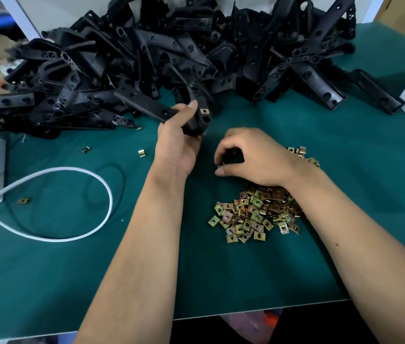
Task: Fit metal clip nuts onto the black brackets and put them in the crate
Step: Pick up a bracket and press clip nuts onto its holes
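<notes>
Fingers first, left to right. Left hand [175, 145] has its fingers [191, 105] curled round a black bracket [147, 105], held just above the table [72, 269]. Bracket's long axis runs from about 10 o'clock down to 4 o'clock; the gripped end is the 4 o'clock end. One clip nut [204, 111] already sits on that end, just at 3 o'clock of the fingertips.

Right hand [253, 157] hovers low at 4 o'clock of the left hand, near but apart. Thumb and forefinger are narrowed to a pinch on something small and dark-bright at their tips, likely a single clip nut; too small and shadowed to be sure. Wrist rests over the loose nut pile [253, 212], which spreads at 6 o'clock of the hand.

Key relation: bracket end lies at 10 to 11 o'clock from the right pinch. Right hand is the nearer one to the pile; left holds the workpiece. Judged next move: the pinch travels up-left to the bracket end, or the left lowers the bracket toward it.

Elsewhere: heap of unfitted brackets [171, 45] across 12 o'clock of the table. Stray nuts [142, 153] at 9 o'clock of the left wrist. White cable [92, 177] loops at far left. No crate in view.
</notes>
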The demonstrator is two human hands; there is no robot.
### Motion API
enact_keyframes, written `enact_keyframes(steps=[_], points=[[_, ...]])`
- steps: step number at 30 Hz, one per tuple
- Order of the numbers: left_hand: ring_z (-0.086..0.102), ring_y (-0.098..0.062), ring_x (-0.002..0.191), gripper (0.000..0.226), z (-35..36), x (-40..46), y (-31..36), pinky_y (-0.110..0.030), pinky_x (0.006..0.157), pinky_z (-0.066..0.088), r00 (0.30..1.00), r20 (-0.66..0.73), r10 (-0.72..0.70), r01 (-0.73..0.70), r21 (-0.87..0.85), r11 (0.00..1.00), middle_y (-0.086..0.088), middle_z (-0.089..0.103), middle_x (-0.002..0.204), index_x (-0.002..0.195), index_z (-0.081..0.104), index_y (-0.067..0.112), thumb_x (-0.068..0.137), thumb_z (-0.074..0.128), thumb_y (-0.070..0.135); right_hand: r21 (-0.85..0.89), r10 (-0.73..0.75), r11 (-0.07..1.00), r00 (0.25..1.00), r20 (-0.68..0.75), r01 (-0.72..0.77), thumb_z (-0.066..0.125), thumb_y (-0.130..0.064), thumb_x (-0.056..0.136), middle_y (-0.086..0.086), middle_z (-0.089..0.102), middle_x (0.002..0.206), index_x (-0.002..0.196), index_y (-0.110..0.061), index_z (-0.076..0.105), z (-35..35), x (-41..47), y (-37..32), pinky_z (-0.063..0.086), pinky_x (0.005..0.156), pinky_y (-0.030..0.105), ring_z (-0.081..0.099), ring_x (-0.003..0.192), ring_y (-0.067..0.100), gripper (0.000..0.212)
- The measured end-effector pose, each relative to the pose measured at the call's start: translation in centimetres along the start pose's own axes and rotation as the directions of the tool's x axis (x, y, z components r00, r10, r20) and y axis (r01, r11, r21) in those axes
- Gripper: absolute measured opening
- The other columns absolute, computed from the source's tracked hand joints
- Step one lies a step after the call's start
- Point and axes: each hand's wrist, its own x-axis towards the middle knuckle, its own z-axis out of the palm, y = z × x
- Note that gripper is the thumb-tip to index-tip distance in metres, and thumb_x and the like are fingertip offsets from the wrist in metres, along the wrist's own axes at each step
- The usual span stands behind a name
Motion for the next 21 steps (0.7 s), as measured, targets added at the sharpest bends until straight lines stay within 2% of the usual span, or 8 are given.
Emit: enact_keyframes(steps=[3, 5, 7, 10, 14, 16, 19, 21], points=[[0.068, -0.017, 0.089, 0.021, 0.3, -0.2, -0.2, -0.031, 0.076, 0.056, 1.000, 0.005, -0.016, 0.016, -0.020, 1.000, -0.005, 0.068, 0.098, 0.095, 0.057, 0.015, 0.089, 0.077, 0.012, 0.040, 0.043, 0.998, 0.997, -0.069, -0.040, 0.086, -0.029, 0.082, -0.011, 0.067, 0.083, 0.087, -0.022, 0.070, 0.0, -0.1, 0.3, 0.051, 0.076, 0.032, 0.061, 0.077, 0.007, 0.017], [0.070, -0.012, 0.077, 0.027, 0.3, -0.2, -0.4, -0.027, 0.068, 0.056, 1.000, -0.003, -0.013, 0.013, -0.002, 1.000, 0.002, 0.069, 0.082, 0.083, 0.054, 0.020, 0.088, 0.078, 0.008, 0.089, 0.088, 0.993, 0.989, -0.122, -0.077, 0.086, -0.026, 0.083, -0.009, 0.068, 0.078, 0.084, -0.021, 0.069, -0.1, -0.1, 0.8, 0.054, 0.072, 0.031, 0.063, 0.072, 0.007, 0.018], [0.071, -0.008, 0.070, 0.031, 0.3, -0.3, -0.5, -0.024, 0.061, 0.055, 1.000, -0.001, -0.007, 0.007, -0.007, 1.000, 0.009, 0.069, 0.070, 0.082, 0.053, 0.021, 0.086, 0.077, 0.003, 0.159, 0.119, 0.983, 0.977, -0.177, -0.090, 0.086, -0.023, 0.083, -0.008, 0.071, 0.077, 0.085, -0.019, 0.073, -0.1, -0.1, 1.0, 0.055, 0.072, 0.026, 0.066, 0.072, 0.007, 0.014], [0.071, -0.007, 0.067, 0.032, 0.3, -0.5, -0.4, -0.023, 0.057, 0.054, 1.000, 0.011, -0.005, 0.005, -0.016, 1.000, 0.011, 0.068, 0.066, 0.085, 0.053, 0.020, 0.085, 0.077, -0.001, 0.203, 0.149, 0.974, 0.958, -0.247, -0.099, 0.083, -0.017, 0.085, -0.010, 0.074, 0.080, 0.090, -0.019, 0.080, -0.1, 0.0, 1.2, 0.057, 0.076, 0.024, 0.069, 0.075, 0.005, 0.006], [0.071, -0.008, 0.065, 0.031, 0.6, -0.7, -0.4, -0.022, 0.056, 0.054, 1.000, 0.024, -0.019, 0.020, -0.046, 0.999, 0.011, 0.066, 0.063, 0.085, 0.053, 0.019, 0.086, 0.074, -0.003, 0.146, 0.177, 0.978, 0.958, -0.227, -0.146, 0.077, -0.007, 0.087, -0.011, 0.076, 0.087, 0.092, -0.023, 0.081, -0.1, 0.1, 1.6, 0.057, 0.080, 0.019, 0.070, 0.080, 0.002, 0.017], [0.071, -0.008, 0.065, 0.031, 0.6, -0.7, -0.4, -0.022, 0.057, 0.055, 0.999, 0.038, -0.024, 0.026, -0.045, 0.999, 0.010, 0.066, 0.063, 0.084, 0.053, 0.019, 0.087, 0.074, -0.003, 0.135, 0.202, 0.976, 0.940, -0.275, -0.171, 0.080, -0.012, 0.086, -0.011, 0.075, 0.083, 0.091, -0.023, 0.080, 0.0, 0.1, 1.6, 0.055, 0.076, 0.016, 0.069, 0.077, 0.002, 0.011], [0.071, -0.008, 0.064, 0.030, 0.6, -0.7, -0.5, -0.022, 0.057, 0.055, 0.998, 0.054, -0.032, 0.034, -0.050, 0.998, 0.010, 0.065, 0.062, 0.082, 0.053, 0.018, 0.087, 0.073, -0.004, 0.167, 0.250, 0.965, 0.899, -0.359, -0.201, 0.083, -0.023, 0.086, -0.010, 0.074, 0.072, 0.089, -0.019, 0.078, 0.0, 0.0, 1.7, 0.056, 0.071, 0.022, 0.069, 0.068, 0.002, 0.007], [0.071, -0.008, 0.063, 0.030, 0.6, -0.7, -0.5, -0.021, 0.057, 0.054, 0.998, 0.056, -0.036, 0.039, -0.056, 0.998, 0.010, 0.065, 0.061, 0.082, 0.054, 0.018, 0.088, 0.072, -0.004, 0.173, 0.264, 0.962, 0.886, -0.381, -0.212, 0.081, -0.023, 0.088, -0.009, 0.073, 0.071, 0.089, -0.019, 0.079, -0.1, 0.0, 1.8, 0.057, 0.071, 0.023, 0.069, 0.067, 0.002, 0.004]])
